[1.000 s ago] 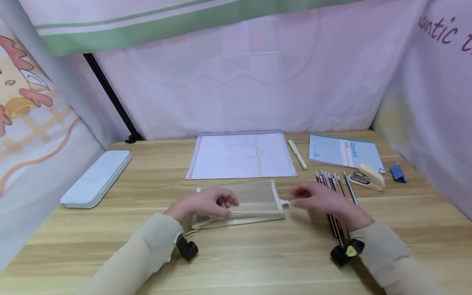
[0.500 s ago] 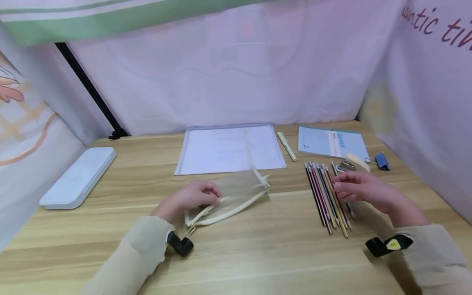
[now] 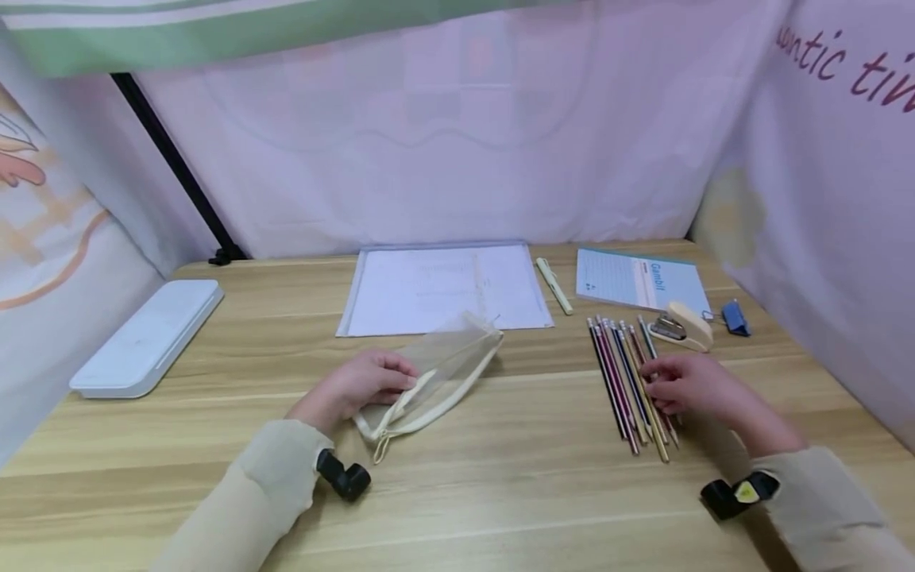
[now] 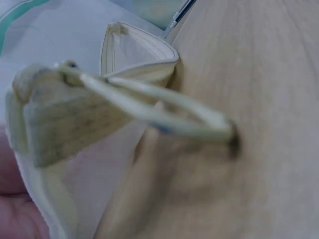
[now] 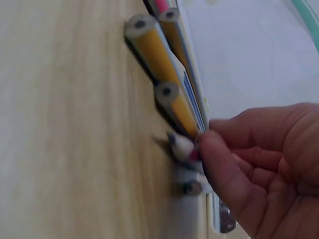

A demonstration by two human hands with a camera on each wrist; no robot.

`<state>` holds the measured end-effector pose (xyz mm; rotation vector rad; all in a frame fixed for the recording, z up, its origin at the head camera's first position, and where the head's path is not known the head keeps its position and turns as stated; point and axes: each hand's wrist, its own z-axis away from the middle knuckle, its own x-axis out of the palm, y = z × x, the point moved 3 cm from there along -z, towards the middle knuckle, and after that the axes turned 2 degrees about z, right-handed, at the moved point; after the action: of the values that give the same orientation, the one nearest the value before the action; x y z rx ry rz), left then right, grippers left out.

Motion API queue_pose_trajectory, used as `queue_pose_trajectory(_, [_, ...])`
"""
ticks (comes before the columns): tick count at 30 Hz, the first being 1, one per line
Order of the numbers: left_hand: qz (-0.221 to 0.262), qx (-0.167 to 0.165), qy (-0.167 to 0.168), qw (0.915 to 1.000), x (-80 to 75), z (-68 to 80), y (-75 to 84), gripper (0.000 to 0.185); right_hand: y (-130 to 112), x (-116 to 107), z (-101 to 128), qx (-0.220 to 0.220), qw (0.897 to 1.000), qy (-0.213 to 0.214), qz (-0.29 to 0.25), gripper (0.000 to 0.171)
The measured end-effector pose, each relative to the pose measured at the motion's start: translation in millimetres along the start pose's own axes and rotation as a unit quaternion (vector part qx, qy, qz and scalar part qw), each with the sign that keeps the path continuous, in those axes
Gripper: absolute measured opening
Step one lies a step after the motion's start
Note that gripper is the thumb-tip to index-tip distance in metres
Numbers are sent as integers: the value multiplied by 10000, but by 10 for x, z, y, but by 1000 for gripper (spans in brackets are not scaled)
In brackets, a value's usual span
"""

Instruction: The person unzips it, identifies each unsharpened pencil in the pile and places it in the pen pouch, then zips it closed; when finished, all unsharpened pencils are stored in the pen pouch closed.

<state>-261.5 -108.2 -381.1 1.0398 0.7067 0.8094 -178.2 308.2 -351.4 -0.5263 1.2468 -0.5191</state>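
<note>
wooden desk (image 3: 500,492), pale fabric walls (image 3: 443,151)

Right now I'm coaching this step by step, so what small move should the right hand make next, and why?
Probably close the fingertips on one pencil and lift it clear of the row. The right hand already rests on the pencils, its fingertips touching one near its end, while the left hand holds the mesh pouch with its mouth gaping towards them.
</note>
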Motion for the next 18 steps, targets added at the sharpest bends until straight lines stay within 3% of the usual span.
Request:
queue_pose_trajectory(4, [225, -171, 67, 9996, -13, 28, -14, 21, -91, 35, -71, -23, 9971, 177, 735, 38])
queue_pose_trajectory(9, [443, -250, 100, 9987, -33, 51, -46, 21, -223, 65, -141, 36, 9861, 143, 1653, 12])
queue_pose_trajectory(13, [394, -231, 232, 9987, -20, 49, -52, 22, -267, 78, -160, 301, 9850, -21, 1697, 17])
queue_pose_trajectory(18, [417, -183, 498, 9977, 54, 12, -22, 19, -222, 15, -158, 613, 9896, 33, 1297, 11])
